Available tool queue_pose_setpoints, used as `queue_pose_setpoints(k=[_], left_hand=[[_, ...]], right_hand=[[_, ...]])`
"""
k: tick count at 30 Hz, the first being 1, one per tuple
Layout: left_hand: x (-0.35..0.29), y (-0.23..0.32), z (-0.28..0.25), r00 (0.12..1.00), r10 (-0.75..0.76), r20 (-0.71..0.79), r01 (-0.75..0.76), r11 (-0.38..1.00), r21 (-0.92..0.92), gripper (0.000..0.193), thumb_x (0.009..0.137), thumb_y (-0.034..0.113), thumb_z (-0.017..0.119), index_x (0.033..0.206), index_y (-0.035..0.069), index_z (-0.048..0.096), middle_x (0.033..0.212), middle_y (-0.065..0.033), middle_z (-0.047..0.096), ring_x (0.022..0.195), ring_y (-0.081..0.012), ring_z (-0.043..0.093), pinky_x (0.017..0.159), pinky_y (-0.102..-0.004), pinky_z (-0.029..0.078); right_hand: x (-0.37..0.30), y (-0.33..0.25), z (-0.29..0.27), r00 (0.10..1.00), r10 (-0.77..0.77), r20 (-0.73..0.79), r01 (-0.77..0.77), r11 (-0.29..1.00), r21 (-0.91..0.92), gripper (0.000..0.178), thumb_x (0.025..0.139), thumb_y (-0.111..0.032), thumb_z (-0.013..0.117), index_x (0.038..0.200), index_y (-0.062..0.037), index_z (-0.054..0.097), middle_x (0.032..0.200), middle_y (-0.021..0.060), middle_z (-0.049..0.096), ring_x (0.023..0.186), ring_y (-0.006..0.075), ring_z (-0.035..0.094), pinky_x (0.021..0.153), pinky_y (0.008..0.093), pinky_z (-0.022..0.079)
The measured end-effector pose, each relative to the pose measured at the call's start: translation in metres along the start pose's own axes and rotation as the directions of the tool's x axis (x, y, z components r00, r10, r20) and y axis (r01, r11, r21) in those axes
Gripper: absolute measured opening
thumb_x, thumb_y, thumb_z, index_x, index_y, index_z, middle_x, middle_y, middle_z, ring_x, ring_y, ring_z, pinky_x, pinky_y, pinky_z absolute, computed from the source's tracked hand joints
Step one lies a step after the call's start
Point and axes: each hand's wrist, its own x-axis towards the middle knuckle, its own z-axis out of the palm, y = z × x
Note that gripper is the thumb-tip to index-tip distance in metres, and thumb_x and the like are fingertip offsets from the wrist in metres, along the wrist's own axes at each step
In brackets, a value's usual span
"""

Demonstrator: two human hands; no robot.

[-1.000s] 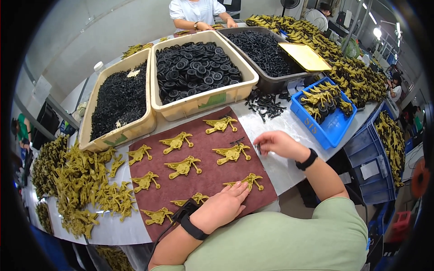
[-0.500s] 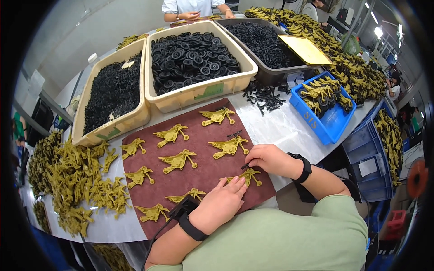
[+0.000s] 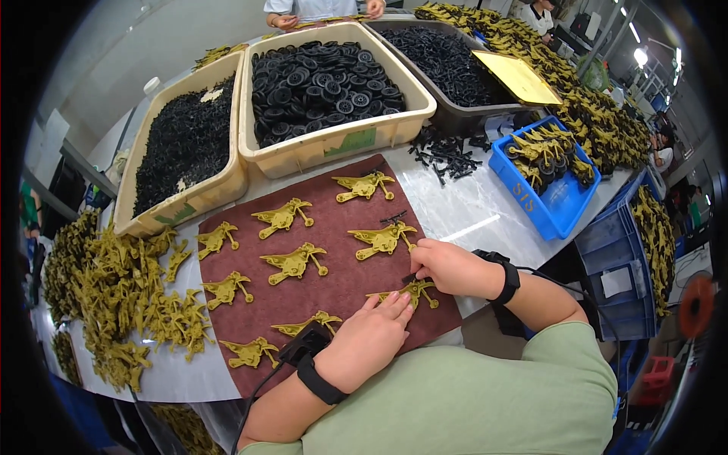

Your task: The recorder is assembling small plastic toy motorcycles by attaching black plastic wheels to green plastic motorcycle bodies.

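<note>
My left hand (image 3: 373,334) lies with its fingers stretched out flat across a mustard-yellow plastic motorcycle frame (image 3: 422,293), pressing it against the maroon mat (image 3: 334,220). Just above that frame, my right hand (image 3: 457,268) is closed in a pinch on a small black plastic part (image 3: 409,278); the fingers hide most of it. Another yellow frame (image 3: 381,240) directly beyond has a black piece (image 3: 394,218) at its upper edge. Several more such frames, including one in the middle (image 3: 294,263), are spread in rows over the mat.
Cream bins of black wheels (image 3: 413,121) and small black parts (image 3: 241,171), plus a dark bin (image 3: 462,112), stand beyond the mat. A blue basket (image 3: 557,227) holds assembled pieces. Yellow frames (image 3: 125,303) are heaped left. Across the table are a person's hands (image 3: 285,21).
My right hand stays at the same frame, its fingers slightly lower and closer over the black part. My left hand keeps its place. The whole view has shifted slightly.
</note>
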Motion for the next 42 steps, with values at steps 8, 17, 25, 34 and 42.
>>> queue_pose_setpoints(k=[8, 17, 25, 34, 42], left_hand=[[0.000, 0.001, 0.003, 1.000, -0.018, 0.016, 0.017, 0.999, 0.032, 0.039, 0.088, 0.018, 0.055, 0.120, -0.003, 0.054, 0.128, -0.0165, 0.052, 0.120, -0.0291, 0.049, 0.101, -0.0412, 0.039], [0.005, 0.003, 0.002, 0.999, -0.044, 0.010, 0.044, 0.998, 0.037, 0.037, 0.087, 0.015, 0.054, 0.119, -0.003, 0.055, 0.128, -0.0163, 0.053, 0.120, -0.0304, 0.049, 0.100, -0.0408, 0.039], [-0.002, -0.006, 0.006, 1.000, 0.013, -0.004, -0.013, 1.000, -0.027, 0.039, 0.088, 0.015, 0.054, 0.122, -0.002, 0.052, 0.131, -0.0165, 0.050, 0.121, -0.0316, 0.048, 0.099, -0.0413, 0.042], [-0.018, -0.007, -0.019, 0.996, 0.055, -0.065, -0.064, 0.986, -0.151, 0.041, 0.085, 0.013, 0.059, 0.122, -0.002, 0.051, 0.131, -0.0168, 0.049, 0.121, -0.0330, 0.047, 0.101, -0.0406, 0.040], [-0.105, -0.016, -0.044, 0.955, -0.293, -0.045, 0.289, 0.954, -0.076, 0.040, 0.085, 0.013, 0.059, 0.122, -0.001, 0.052, 0.132, -0.0150, 0.049, 0.125, -0.0319, 0.044, 0.103, -0.0436, 0.037]], right_hand=[[0.004, -0.012, 0.005, 1.000, -0.006, 0.020, 0.011, 0.971, -0.240, 0.014, 0.071, 0.003, 0.059, 0.082, -0.0023, 0.053, 0.084, 0.0119, 0.054, 0.081, 0.0306, 0.056, 0.070, 0.0377, 0.047], [0.010, -0.025, 0.015, 0.989, -0.145, 0.028, 0.139, 0.850, -0.508, 0.017, 0.067, -0.007, 0.063, 0.081, -0.0052, 0.053, 0.083, 0.0083, 0.054, 0.081, 0.0262, 0.056, 0.072, 0.0343, 0.047], [0.008, 0.003, -0.005, 0.996, -0.009, 0.084, 0.018, 0.994, -0.112, 0.008, 0.077, -0.003, 0.063, 0.084, -0.0031, 0.061, 0.082, 0.0118, 0.059, 0.081, 0.0292, 0.060, 0.069, 0.0344, 0.048], [0.051, 0.097, -0.056, 0.818, 0.148, -0.556, -0.290, 0.940, -0.177, 0.010, 0.079, 0.000, 0.055, 0.086, -0.0027, 0.062, 0.089, 0.0147, 0.062, 0.093, 0.0328, 0.058, 0.079, 0.0373, 0.048], [0.049, 0.103, -0.080, 0.984, -0.002, -0.177, -0.124, 0.704, -0.699, 0.004, 0.075, -0.005, 0.056, 0.078, -0.0031, 0.056, 0.087, 0.0112, 0.057, 0.091, 0.0297, 0.055, 0.077, 0.0382, 0.047]])
